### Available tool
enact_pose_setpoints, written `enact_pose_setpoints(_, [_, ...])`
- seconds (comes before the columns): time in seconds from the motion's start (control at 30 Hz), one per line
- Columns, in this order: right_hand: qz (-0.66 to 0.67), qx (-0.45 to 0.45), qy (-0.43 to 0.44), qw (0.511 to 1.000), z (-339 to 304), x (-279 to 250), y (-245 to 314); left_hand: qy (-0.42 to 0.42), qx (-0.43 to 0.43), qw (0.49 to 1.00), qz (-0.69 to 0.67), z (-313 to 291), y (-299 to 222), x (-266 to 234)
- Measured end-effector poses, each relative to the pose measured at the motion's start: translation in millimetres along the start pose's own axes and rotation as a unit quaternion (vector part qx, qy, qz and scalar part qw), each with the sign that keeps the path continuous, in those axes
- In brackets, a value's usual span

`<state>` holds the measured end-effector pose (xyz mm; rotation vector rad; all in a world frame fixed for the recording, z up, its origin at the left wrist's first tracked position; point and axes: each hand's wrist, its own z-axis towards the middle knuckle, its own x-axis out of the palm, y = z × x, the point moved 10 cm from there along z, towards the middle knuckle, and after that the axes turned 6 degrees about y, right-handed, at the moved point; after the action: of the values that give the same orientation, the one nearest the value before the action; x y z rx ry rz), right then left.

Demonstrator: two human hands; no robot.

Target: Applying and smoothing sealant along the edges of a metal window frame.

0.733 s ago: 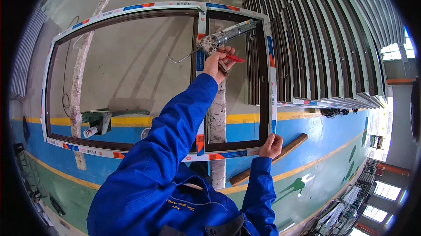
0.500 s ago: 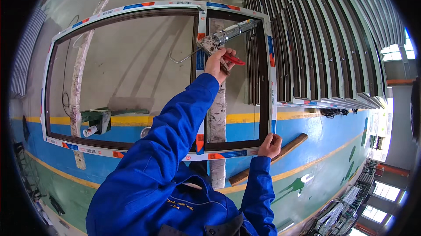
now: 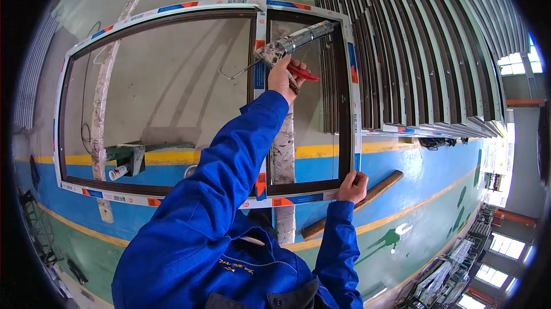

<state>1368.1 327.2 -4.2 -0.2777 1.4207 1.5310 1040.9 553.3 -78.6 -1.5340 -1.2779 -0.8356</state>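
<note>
- Gripping a caulking gun [image 3: 298,40] at its handle, the left hand [image 3: 281,79] sits at the upper centre of the picture, its fingers wrapped near the red trigger [image 3: 305,74].
- Holding a silvery barrel, the gun points toward the upper right corner of the window frame [image 3: 201,4]; what the barrel contains cannot be told. Its bent pull rod [image 3: 235,76] extends leftward across the divider.
- Curling closed around the lower right corner of the window frame, the right hand [image 3: 353,187] is just right of the picture's centre, low down.
- Spanning the left and centre of the picture, the window frame has dark brown inner profiles, a wide bay on the left and a narrow one on the right.
- Running around its faces, white protective tape [image 3: 138,17] bears blue and orange-red printed blocks, dark characters and small square codes, all tiny at this scale.
- Showing through the wide bay, at the lower left, are a green metal stand [image 3: 138,161] and a white tube [image 3: 118,172] with small printing; the tube's contents cannot be told.
- Passing under the window frame are two stained rails [image 3: 283,154], one at left, one near the centre.
- Crowding the upper right of the picture, many brown-and-white profiles [image 3: 413,51] stand in a row.
- Lying on the painted floor [image 3: 425,165] at lower right of centre is a wooden bar [image 3: 353,206].
- Carrying yellow lettering at the chest, a blue jacket [image 3: 195,211] fills the bottom centre.
</note>
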Motion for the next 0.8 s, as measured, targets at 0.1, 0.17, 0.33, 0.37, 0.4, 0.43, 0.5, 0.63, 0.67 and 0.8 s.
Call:
enact_pose_setpoints(0.1, [-0.005,-0.004,-0.001,1.000,-0.1,1.3,1.2,-0.005,0.002,1.000,0.000,0.1,-1.5,-0.4])
enact_pose_setpoints(0.17, [0.003,0.001,-0.001,1.000,-0.1,1.4,-1.5,-0.009,-0.001,1.000,0.000,-1.0,-1.1,0.8])
enact_pose_setpoints(0.33, [-0.003,0.018,0.005,1.000,-0.8,1.2,-1.1,-0.019,-0.002,1.000,0.006,-3.3,-1.0,-1.0])
enact_pose_setpoints(0.37, [-0.003,0.018,0.005,1.000,-0.7,1.3,-2.2,-0.019,-0.002,1.000,0.006,-3.4,-0.9,-0.9])
enact_pose_setpoints(0.4, [-0.008,0.011,0.001,1.000,-0.6,0.9,-2.1,-0.019,-0.003,1.000,0.006,-3.5,-1.0,-1.0])
enact_pose_setpoints(0.43, [-0.013,0.005,-0.002,1.000,-0.3,0.1,-0.9,-0.020,-0.003,1.000,0.006,-3.5,-0.9,-1.2])
enact_pose_setpoints(0.5, [-0.003,0.008,-0.001,1.000,-0.4,-0.2,-2.3,-0.020,-0.001,1.000,0.009,-3.2,-0.6,-1.0])
enact_pose_setpoints(0.63, [-0.006,0.006,-0.004,1.000,-0.3,-1.0,4.3,-0.033,0.006,0.999,0.015,-4.7,-2.7,-4.1])
enact_pose_setpoints(0.67, [-0.007,0.006,-0.005,1.000,-0.4,-1.8,3.0,-0.032,0.005,0.999,0.015,-5.2,-1.8,-3.6])
enact_pose_setpoints(0.8, [-0.003,0.012,0.001,1.000,-0.5,-1.0,0.9,-0.029,0.005,0.999,0.023,-5.6,-2.6,-5.6])
